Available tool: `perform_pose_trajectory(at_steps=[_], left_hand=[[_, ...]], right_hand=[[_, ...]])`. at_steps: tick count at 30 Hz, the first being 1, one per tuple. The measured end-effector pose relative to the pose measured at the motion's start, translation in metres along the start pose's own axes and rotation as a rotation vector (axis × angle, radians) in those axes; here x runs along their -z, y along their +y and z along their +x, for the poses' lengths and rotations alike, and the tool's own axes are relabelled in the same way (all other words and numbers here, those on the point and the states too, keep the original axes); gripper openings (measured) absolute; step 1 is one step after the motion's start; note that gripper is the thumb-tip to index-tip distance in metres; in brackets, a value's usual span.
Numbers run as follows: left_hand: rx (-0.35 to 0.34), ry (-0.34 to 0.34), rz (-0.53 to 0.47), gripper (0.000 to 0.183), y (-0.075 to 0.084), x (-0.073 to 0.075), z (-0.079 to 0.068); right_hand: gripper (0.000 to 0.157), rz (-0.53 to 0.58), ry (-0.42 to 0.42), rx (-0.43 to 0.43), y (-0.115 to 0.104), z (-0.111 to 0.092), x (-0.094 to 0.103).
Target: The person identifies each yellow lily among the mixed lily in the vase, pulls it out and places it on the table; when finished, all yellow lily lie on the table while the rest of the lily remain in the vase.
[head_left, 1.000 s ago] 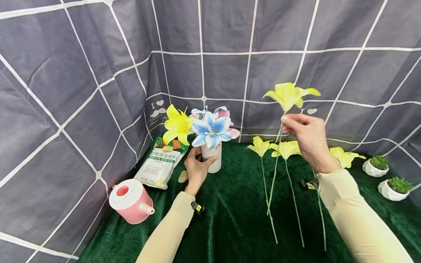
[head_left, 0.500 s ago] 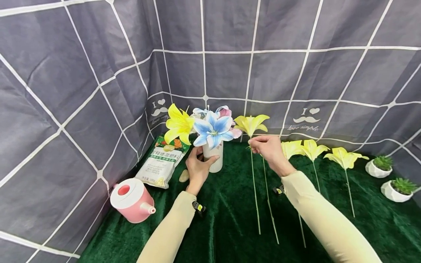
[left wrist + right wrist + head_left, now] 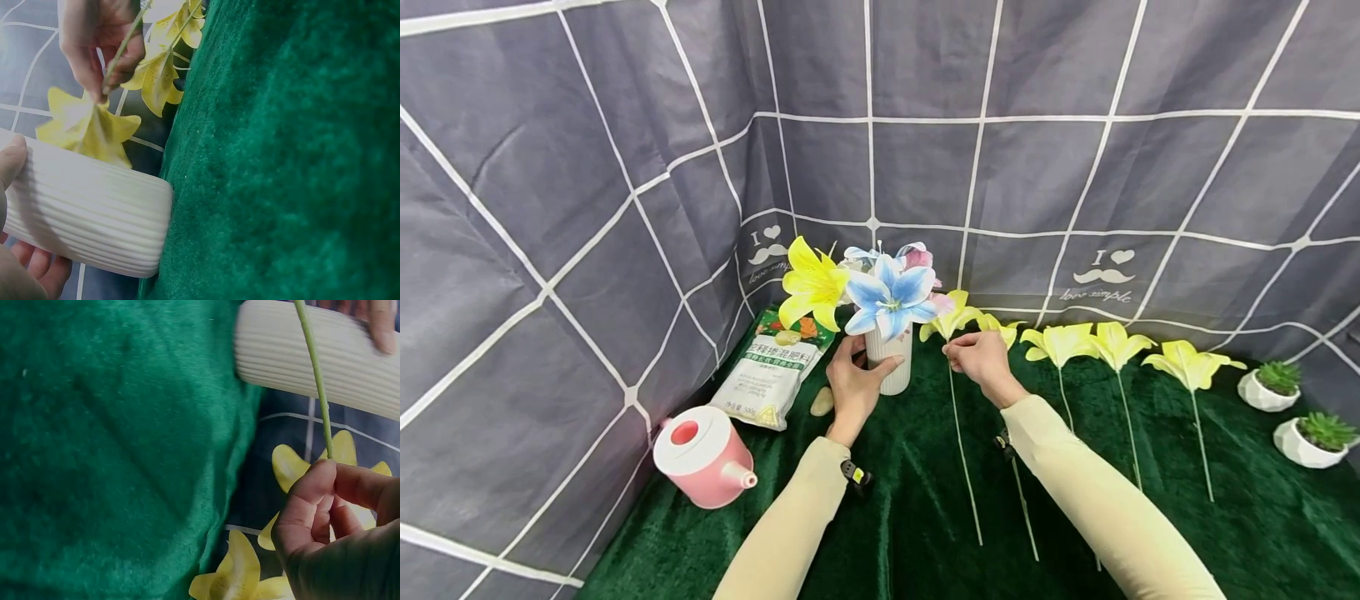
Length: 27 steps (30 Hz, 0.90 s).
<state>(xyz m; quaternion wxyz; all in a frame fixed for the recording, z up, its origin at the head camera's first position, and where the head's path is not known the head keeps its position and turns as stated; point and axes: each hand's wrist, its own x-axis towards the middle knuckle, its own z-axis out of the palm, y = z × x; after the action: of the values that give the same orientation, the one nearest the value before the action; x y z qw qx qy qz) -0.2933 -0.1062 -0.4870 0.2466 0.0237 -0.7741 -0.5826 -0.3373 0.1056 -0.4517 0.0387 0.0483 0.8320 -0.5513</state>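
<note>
A white ribbed vase stands on green velvet, filled with a blue-and-white lily, a yellow lily and pink blooms behind. My left hand grips its side, thumb in front. Just right of the vase, my right hand pinches a yellow artificial lily by its stem, close beneath the bloom. The long green stem crosses in front of the vase in the right wrist view. In the left wrist view the held bloom appears beside the vase wall.
More yellow lilies lie in a row to the right. Two potted succulents sit at the far right. On the left are a pink watering can, a fertilizer bag and a pebble. Grey checked cloth hangs behind.
My right hand has come left and down, carrying the yellow lily from above the row of lilies to beside the vase. The left hand keeps its hold on the vase.
</note>
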Motion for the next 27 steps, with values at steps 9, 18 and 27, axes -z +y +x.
perform_pose_trajectory(at_steps=[9,18,27], left_hand=[[-0.001,-0.005,-0.002,0.055,0.002,0.001,0.0],[-0.001,-0.008,0.001,0.057,0.002,0.0,0.001],[-0.006,-0.004,0.005,0.057,0.001,0.001,0.001]], right_hand=[[0.018,-0.13,0.018,0.022,0.008,0.006,-0.012],[0.017,-0.141,0.007,-0.048,0.017,0.009,-0.015],[0.018,-0.134,-0.003,-0.052,0.017,0.006,-0.013]])
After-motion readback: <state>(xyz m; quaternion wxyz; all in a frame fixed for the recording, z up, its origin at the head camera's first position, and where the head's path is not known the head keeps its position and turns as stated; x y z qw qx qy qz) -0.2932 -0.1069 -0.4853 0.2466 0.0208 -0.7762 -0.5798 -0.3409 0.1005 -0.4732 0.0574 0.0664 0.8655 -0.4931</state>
